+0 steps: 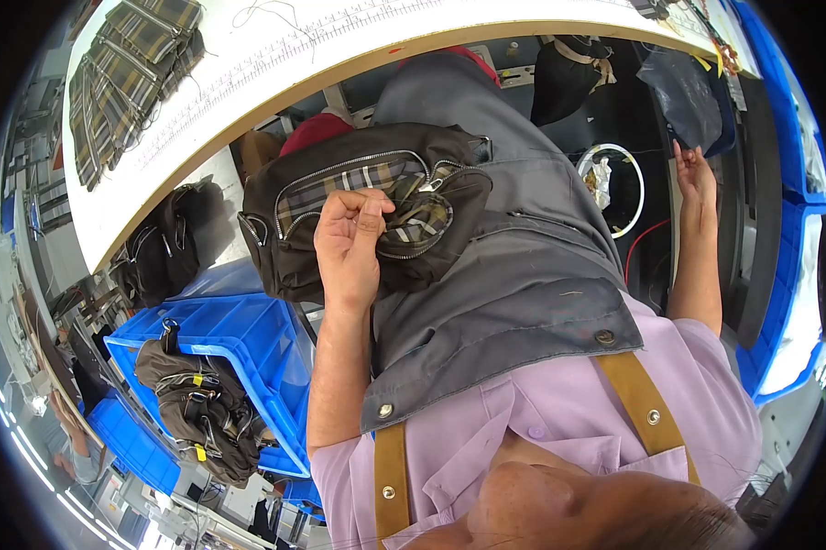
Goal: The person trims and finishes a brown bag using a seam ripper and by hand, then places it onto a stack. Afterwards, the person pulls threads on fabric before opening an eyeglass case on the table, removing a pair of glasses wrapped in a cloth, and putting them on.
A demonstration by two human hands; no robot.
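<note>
Hands are sitting well apart. At upper left of the frame, plaid pieces (129, 87) are lying on the white surface (211, 82); at lower left, a blue crate (239, 321) is holding brown bags (202, 412) with yellow tags. Left of centre, a dark brown bag (294, 266) is lying on the person's grey-clad lap (514, 220). Above its front, the left hand (350, 234) is curling closed, thumb meeting forefinger; whether it is pinching anything is impossible to tell. Just right of those fingers, plaid cloth (417, 220) is bunching at a zip pocket. Judging by looks, this bag is well along: its body is holding shape and its zips are sitting in place. The plaid cloth is not yet lying flat; whether any sewing is remaining cannot be told. At upper right, the right hand (695, 179) is spreading open, fingertips meeting or nearly meeting a dark plastic bag (678, 96).
</note>
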